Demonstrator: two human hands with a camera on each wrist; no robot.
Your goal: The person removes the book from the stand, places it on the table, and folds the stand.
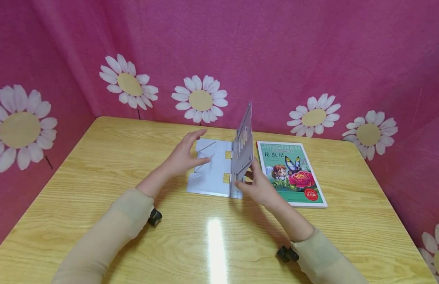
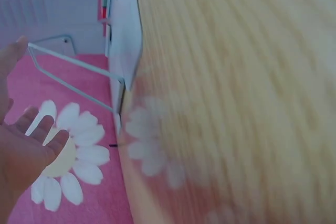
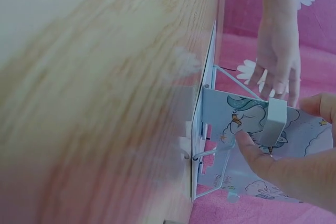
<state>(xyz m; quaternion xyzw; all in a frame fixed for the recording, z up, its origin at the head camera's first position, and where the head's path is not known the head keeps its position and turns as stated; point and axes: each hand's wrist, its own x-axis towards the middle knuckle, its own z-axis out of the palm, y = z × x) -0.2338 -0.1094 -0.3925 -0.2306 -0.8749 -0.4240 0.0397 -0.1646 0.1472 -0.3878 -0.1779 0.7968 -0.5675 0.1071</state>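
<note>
A folding book stand [image 1: 210,179] lies with one metal panel flat on the table and the other panel [image 1: 243,148] standing upright, unicorn drawings on its face in the right wrist view. My right hand [image 1: 258,185] grips the near part of the upright panel between thumb and fingers. On the flat panel a thin wire support [image 2: 73,85] is raised. Beside it, my left hand [image 1: 184,156] is spread with fingers extended, thumb tip right at the wire's corner. A second wire piece [image 3: 226,171] and a pale clip [image 3: 274,124] show on the unicorn panel.
A children's book [image 1: 290,173] with a green illustrated cover lies just right of the stand. The wooden table [image 1: 162,252] ends at a pink flowered cloth [image 1: 255,51] behind and at the sides.
</note>
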